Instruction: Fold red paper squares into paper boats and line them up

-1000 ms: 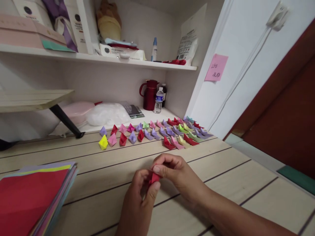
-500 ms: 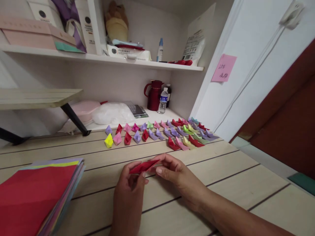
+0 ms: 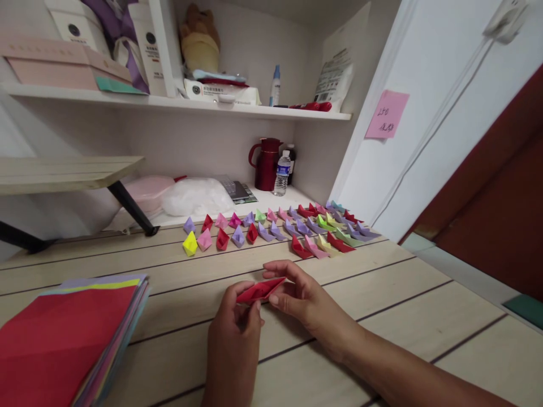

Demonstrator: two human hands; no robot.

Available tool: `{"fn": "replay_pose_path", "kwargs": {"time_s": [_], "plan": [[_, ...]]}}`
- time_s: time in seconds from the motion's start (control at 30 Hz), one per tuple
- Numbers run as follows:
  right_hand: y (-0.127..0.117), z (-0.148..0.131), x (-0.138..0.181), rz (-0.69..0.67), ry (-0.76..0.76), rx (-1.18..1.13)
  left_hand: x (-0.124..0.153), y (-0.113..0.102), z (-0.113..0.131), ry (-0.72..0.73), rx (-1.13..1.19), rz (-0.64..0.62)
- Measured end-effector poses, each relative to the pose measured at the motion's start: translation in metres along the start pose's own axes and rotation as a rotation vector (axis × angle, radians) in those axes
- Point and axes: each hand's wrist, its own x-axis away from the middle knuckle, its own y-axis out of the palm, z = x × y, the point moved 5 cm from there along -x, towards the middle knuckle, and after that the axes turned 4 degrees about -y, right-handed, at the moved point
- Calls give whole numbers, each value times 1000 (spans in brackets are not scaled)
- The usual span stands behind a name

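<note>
A small folded red paper boat (image 3: 260, 291) is held just above the wooden tabletop, with its opening facing up. My left hand (image 3: 236, 330) pinches its left end between thumb and fingers. At the right end, my right hand (image 3: 314, 302) has its thumb against the paper, the forefinger lifted over the far side and the other fingers curled behind. Beyond both hands stand rows of folded paper boats in several colours, among them a yellow boat (image 3: 190, 243) and a red boat (image 3: 300, 247).
A stack of coloured paper (image 3: 63, 333), red on top, lies at the left. Behind it stands a small raised wooden shelf (image 3: 68, 174) on black legs. A dark red jug (image 3: 266, 164) and a water bottle (image 3: 281, 174) stand at the back under the white shelf (image 3: 271, 112).
Both hands and the red paper boat have shifted slightly to the right in view. My right forefinger has lifted off the boat's tip, and its opening shows more.
</note>
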Motion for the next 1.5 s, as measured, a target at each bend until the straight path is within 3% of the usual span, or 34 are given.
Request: {"fn": "replay_pose_path", "kwargs": {"time_s": [0.17, 0.47, 0.7, 1.0, 1.17, 1.27, 1.4, 1.5], "plan": [[-1, -4, -1, -23, -61, 175, -3, -3, -3, -3, -93, 11], [2, -24, 1, -17, -408, 565, -9, -4, -14, 25, -67, 0], [-5, -24, -3, -19, -391, 730, -8, -4, -13, 43, -77, -23], [2, -22, -2, -126, -338, 737, -4, 2, -3, 55, -114, -190], [0, -22, -1, -113, -375, 817, 1, 3, -3, 72, -159, -82], [-3, -29, -1, -84, -431, 980, 2, 0, -6, 119, -237, -30], [-2, -35, 0, -97, -495, 1272, -3, -12, 0, 319, -437, 67], [-2, -30, 0, -115, -502, 1317, -10, -19, 2, 435, -485, 112]]}}
